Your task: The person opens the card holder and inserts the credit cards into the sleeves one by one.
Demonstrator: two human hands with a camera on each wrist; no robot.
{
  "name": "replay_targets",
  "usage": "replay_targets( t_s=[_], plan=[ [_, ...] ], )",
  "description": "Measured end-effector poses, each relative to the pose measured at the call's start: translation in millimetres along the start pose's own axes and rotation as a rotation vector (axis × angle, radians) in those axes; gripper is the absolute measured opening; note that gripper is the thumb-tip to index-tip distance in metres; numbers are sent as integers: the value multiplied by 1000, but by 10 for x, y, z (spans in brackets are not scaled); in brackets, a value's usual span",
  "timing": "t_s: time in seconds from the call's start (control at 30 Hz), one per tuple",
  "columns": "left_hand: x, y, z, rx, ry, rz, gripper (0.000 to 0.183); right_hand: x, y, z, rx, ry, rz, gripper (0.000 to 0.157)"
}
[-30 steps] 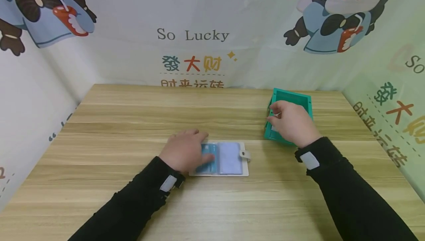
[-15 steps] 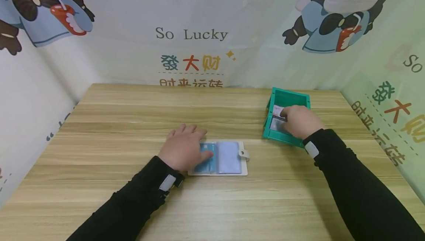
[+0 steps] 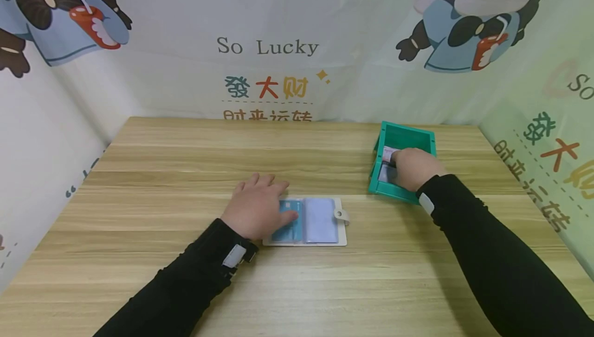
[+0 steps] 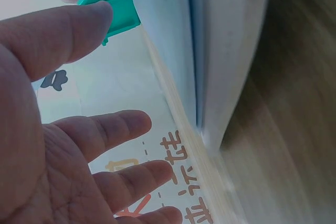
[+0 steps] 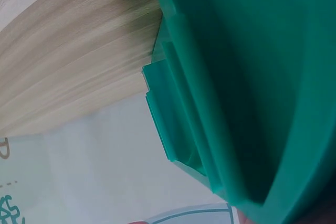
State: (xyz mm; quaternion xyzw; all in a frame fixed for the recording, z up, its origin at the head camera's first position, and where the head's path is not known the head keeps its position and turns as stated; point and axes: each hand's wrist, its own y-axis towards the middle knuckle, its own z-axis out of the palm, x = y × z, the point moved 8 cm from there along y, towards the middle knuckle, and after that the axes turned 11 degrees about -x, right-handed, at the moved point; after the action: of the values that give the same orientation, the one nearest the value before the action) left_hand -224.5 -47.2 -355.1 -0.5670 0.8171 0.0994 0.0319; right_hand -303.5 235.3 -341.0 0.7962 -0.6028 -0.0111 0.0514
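A white card holder lies unfolded on the table, a blue card in its left sleeve and a snap strap on its right edge. My left hand lies over its left side, fingers spread, thumb across the blue card. In the left wrist view the holder's pages rise edge-on beside the straight fingers. To the right, my right hand reaches into a green plastic box. Flat card-like pieces show at the bottom of it. The right fingertips are hidden, so I cannot tell whether they grip a piece.
The wooden table ends at a printed backdrop close behind the box. In the right wrist view, the box wall fills much of the picture and blocks the hand. More printed sheet stands along the right side.
My right hand has gone from above the box's left rim down inside it, baring the pieces there. My left fingers have spread wider, while the card holder has stayed in place.
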Motion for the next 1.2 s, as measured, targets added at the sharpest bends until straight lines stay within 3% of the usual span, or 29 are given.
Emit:
replay_targets(
  t_s=[0.53,1.2],
  plan=[
    [3,5,7,-10,-7,-3,70,3,7,6,-11,-32,-5,19],
    [-3,-3,18,10,-4,-10,71,17,-31,-15,-106,-81,-23,29]
  ],
)
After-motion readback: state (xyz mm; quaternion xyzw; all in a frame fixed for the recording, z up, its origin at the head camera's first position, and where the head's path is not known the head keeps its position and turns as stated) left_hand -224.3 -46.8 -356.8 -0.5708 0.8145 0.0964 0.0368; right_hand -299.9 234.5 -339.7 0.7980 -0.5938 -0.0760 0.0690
